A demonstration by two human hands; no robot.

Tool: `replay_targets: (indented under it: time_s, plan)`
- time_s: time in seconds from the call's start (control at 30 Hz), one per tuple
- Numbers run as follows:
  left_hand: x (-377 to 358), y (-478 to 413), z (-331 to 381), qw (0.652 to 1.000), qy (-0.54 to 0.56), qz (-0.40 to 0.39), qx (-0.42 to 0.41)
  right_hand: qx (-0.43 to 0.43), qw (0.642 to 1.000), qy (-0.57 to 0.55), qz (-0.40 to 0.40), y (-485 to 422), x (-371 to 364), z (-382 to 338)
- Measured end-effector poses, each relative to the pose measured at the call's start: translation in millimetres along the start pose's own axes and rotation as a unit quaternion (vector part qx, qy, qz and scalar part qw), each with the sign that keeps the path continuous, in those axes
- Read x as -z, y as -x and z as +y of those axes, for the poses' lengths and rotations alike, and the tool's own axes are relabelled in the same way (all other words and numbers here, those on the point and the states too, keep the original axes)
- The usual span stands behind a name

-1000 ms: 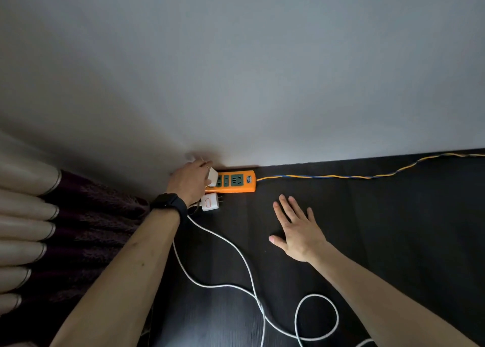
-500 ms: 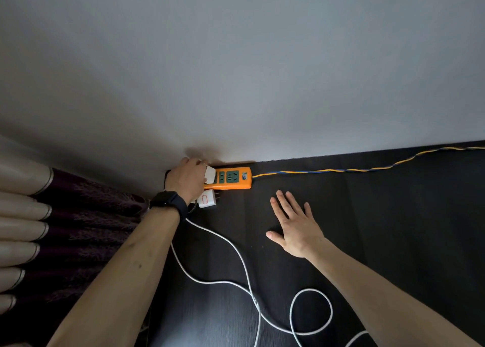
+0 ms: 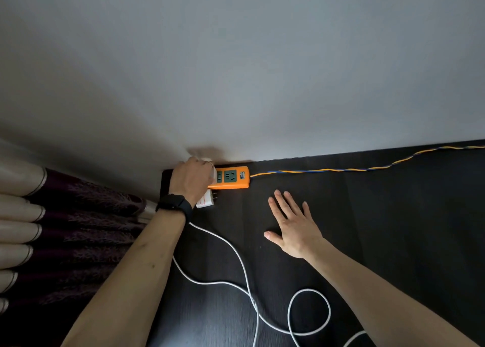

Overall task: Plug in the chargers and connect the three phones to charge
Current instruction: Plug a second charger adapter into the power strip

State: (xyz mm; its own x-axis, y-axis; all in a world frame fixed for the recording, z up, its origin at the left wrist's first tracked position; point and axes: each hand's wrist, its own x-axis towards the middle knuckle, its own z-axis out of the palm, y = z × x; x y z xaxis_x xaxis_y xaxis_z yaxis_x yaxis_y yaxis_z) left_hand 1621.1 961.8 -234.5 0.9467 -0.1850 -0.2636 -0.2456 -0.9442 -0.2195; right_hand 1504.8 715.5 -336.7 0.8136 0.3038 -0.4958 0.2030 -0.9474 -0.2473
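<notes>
Two chargers show at the far left of the dark table, and no phone is in view. One white charger sits at the left end of the orange power strip, where the left hand curls its fingers round it. Most of its body is hidden under the hand, so I cannot tell whether its prongs are fully seated. The second charger lies loose on the table just in front of the strip, beside the black watch on the wrist, with its prongs pointing right. The right hand lies flat on the table with fingers spread, holding nothing, near the strip but apart from it. Such a charger is probably light, hard and smooth, so it wants a pinch across its flat sides, clear of the prongs, and a straight push. The strip looks light too and may slide under that push, so bracing it would help. The white cable is limp and loops toward the near edge; its plug end, out of view, is the place to grip.
</notes>
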Motion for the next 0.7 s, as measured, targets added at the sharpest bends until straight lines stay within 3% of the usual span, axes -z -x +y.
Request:
replay_targets:
  time_s: [0.17,0.33,0.5,0.7]
  plan:
    - [10,2,2,0.999,-0.032,-0.022,0.003,-0.002,1.0,0.006,-0.006,0,2,-2]
    - [8,1,-6,0.999,0.016,-0.036,0.012,-0.003,1.0,0.008,-0.013,-1,4,-3]
    - [7,-8,-2,0.997,-0.068,-0.034,-0.021,-0.005,1.0,0.01,-0.012,-1,4,-3]
    - [0,-7,-1,0.999,0.005,-0.048,0.008,-0.012,1.0,0.007,-0.016,-2,7,-3]
